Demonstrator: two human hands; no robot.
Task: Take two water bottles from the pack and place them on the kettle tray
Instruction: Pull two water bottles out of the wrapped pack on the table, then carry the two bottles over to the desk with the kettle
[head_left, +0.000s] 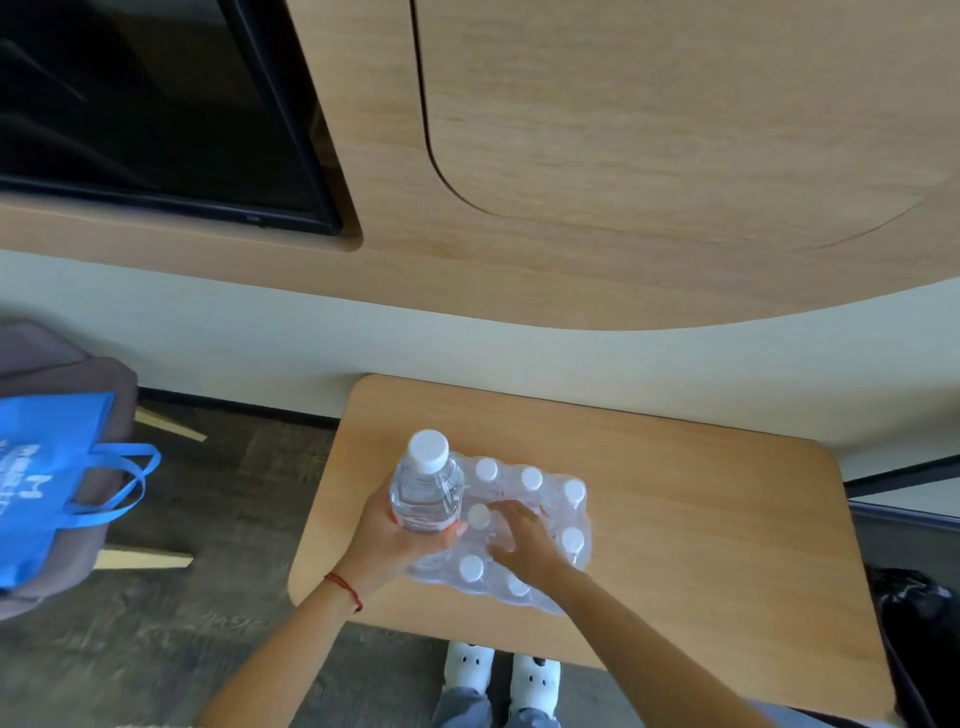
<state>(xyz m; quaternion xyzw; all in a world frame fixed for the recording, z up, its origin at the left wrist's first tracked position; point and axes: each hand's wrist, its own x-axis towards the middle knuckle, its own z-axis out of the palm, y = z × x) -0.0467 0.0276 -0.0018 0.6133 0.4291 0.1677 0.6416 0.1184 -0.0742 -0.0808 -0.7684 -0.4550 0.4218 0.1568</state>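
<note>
A shrink-wrapped pack of water bottles (550, 519) with white caps lies on a small wooden table (701, 519). My left hand (387, 545) grips one clear water bottle (428, 488) with a white cap, held upright above the pack's left edge. My right hand (524, 538) rests on the middle of the pack, fingers spread and reaching into the torn plastic wrap among the remaining bottles. No kettle tray is in view.
A blue tote bag (47, 483) sits on a grey chair (62, 374) to the left. A black screen (156, 104) hangs on the wood-panelled wall behind. A dark bin bag (914, 608) is at the table's right. My feet in white slippers (501, 670) stand below the table's near edge.
</note>
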